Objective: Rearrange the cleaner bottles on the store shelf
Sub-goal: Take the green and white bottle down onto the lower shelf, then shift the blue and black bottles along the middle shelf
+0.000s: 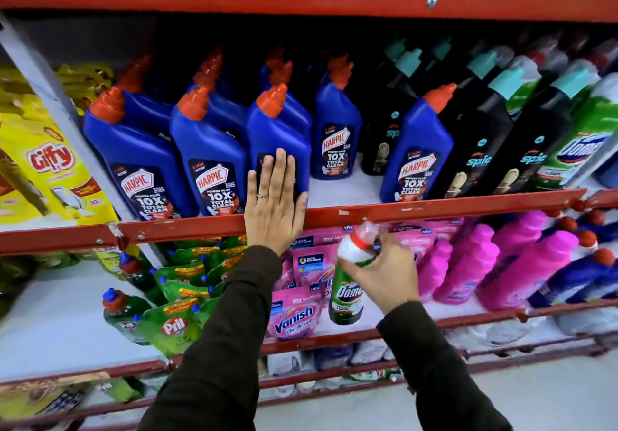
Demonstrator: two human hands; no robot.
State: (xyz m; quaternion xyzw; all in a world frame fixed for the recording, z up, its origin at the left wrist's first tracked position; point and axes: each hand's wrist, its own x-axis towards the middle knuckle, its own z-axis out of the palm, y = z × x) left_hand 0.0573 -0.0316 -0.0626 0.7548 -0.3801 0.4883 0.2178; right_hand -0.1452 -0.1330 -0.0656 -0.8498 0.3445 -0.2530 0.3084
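Observation:
Blue Harpic bottles with orange caps stand in rows on the red shelf [434,205]. My left hand [272,201] lies flat, fingers together, against the label of the third front Harpic bottle [277,129]. My right hand [389,268] grips a green and white Domex bottle [347,292] by its neck, below the shelf rail, in front of the pink pouches. One Harpic bottle [336,136] stands set back with a gap of bare shelf in front of it. Another Harpic bottle [416,153] stands at the front beside black Spic bottles [478,143].
A green Domex bottle [582,140] stands at the right of the upper shelf. Yellow Giffy packs [50,170] sit left of a white divider. Below are green Pril pouches [174,325], pink Vanish pouches [294,313] and pink bottles [468,263].

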